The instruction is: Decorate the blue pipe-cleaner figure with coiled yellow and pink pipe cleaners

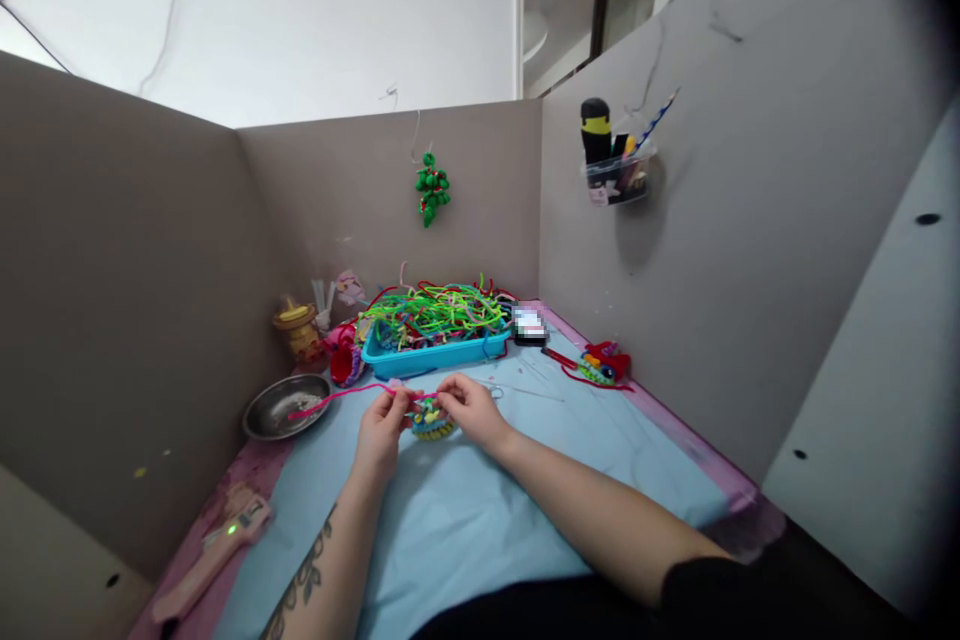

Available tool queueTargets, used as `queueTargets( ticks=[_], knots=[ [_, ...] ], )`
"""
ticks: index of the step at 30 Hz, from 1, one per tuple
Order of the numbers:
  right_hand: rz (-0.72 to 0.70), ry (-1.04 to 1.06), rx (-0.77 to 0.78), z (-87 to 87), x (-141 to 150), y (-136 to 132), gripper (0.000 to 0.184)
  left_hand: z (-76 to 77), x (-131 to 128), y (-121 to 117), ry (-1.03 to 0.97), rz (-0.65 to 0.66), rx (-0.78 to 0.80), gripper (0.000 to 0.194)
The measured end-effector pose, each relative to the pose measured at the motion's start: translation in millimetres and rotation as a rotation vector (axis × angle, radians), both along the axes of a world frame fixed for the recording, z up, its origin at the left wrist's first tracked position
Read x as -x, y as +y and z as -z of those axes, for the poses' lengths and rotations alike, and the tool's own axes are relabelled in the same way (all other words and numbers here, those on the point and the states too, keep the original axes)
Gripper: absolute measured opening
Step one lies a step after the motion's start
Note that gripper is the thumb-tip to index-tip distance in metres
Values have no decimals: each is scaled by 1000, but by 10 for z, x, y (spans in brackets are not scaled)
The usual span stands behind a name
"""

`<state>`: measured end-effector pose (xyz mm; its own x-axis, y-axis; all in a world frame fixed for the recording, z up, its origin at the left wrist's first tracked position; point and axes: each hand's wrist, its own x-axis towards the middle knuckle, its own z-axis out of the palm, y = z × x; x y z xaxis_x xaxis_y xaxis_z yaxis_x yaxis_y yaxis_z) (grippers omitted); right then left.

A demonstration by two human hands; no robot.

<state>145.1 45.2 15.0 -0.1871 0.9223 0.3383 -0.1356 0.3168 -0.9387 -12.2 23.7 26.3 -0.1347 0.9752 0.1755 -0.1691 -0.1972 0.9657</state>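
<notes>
A bright pink pipe cleaner (346,392) stretches between my two hands, its loose end trailing left over a metal bowl. My left hand (385,425) pinches it between thumb and fingers. Close by on the right, my right hand (471,408) is closed on the pipe cleaner's other end. Just below and between the fingers is a small blue and yellow fuzzy piece (433,423), partly hidden by the hands. Whether the fingers also grip this piece, I cannot tell.
A blue tray (435,358) heaped with coloured pipe cleaners stands behind the hands. The metal bowl (259,417) and a pink glue gun (217,560) with a green light lie left. Scissors (496,392), a blurred-screen device (529,324) and a colourful fuzzy piece (600,365) are right. Grey panels enclose the table.
</notes>
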Motion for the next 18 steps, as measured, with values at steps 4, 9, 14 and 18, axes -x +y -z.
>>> queueTargets(
  ticks=[4, 9, 14, 18],
  knots=[
    [72, -175, -162, 15, -43, -1, 7, -22, 1, -10, -60, -32, 45, 42],
    [84, -421, -494, -10, -55, -134, 11, -15, 27, -25, -125, 10, 133, 47],
    [-18, -527, -659, 5, -30, -192, 16, 12, 63, -62, -134, 155, 135, 54],
    [-2, -494, -633, 19, -13, -182, 13, 25, 41, -85, -24, 207, 108, 50]
  ],
)
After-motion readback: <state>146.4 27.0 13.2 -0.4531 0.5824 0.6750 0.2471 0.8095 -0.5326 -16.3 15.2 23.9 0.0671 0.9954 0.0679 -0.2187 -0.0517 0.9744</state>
